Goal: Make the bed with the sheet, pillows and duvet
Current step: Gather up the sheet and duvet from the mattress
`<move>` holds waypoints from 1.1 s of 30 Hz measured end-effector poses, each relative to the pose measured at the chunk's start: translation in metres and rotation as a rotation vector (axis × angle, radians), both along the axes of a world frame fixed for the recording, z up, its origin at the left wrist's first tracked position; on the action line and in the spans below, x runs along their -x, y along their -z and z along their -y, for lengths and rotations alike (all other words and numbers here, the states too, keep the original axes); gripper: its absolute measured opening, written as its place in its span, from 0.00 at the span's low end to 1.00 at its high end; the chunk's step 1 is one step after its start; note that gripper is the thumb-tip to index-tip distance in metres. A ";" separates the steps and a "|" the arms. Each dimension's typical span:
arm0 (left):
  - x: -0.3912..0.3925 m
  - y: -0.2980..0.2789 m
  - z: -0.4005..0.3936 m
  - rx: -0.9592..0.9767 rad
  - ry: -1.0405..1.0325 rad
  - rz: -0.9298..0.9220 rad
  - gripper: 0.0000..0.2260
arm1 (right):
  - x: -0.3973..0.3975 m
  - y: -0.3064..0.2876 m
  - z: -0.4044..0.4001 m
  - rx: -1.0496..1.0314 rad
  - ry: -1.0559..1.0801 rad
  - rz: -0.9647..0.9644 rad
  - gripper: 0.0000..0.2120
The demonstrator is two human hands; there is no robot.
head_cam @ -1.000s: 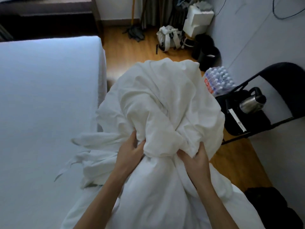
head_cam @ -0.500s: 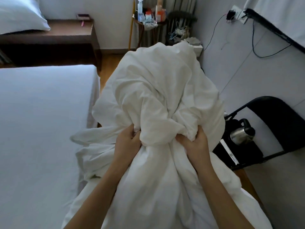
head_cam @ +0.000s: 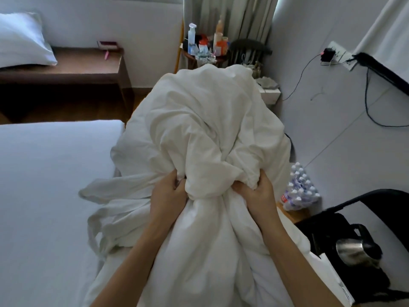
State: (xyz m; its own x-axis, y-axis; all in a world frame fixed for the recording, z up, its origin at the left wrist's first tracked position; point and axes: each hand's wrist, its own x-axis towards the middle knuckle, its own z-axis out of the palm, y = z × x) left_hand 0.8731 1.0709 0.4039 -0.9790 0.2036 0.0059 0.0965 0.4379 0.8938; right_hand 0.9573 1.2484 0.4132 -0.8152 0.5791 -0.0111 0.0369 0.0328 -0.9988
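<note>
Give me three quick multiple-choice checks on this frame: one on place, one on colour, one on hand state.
1. The pillow lies: A on the mattress; B on the wooden bench; C on the floor.
2. The duvet is: A white; B blue; C striped.
3. The hands are: A both open; B one gripping; C both gripping the duvet.

B: it rests on the wooden bench beyond the mattress.
A: plain white cloth throughout.
C: the left hand and right hand each clutch bunched cloth.
</note>
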 end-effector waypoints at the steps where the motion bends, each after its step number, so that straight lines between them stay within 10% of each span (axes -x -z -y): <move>1: 0.020 -0.002 -0.004 -0.001 -0.003 0.000 0.10 | 0.020 -0.003 -0.004 -0.001 -0.005 -0.003 0.19; 19: 0.502 -0.014 -0.111 -0.046 -0.412 -0.028 0.10 | 0.579 -0.011 -0.123 0.044 -0.425 -0.066 0.18; 33: 0.893 -0.017 -0.048 -0.097 -0.578 -0.052 0.09 | 1.001 -0.040 -0.050 0.001 -0.605 -0.079 0.18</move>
State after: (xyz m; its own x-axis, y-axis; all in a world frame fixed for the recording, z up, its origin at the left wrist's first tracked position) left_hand -0.0196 1.1188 0.4212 -0.9289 -0.3672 0.0484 -0.0893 0.3488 0.9329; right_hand -0.0435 1.2983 0.4537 -0.9980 0.0126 0.0627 -0.0624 0.0237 -0.9978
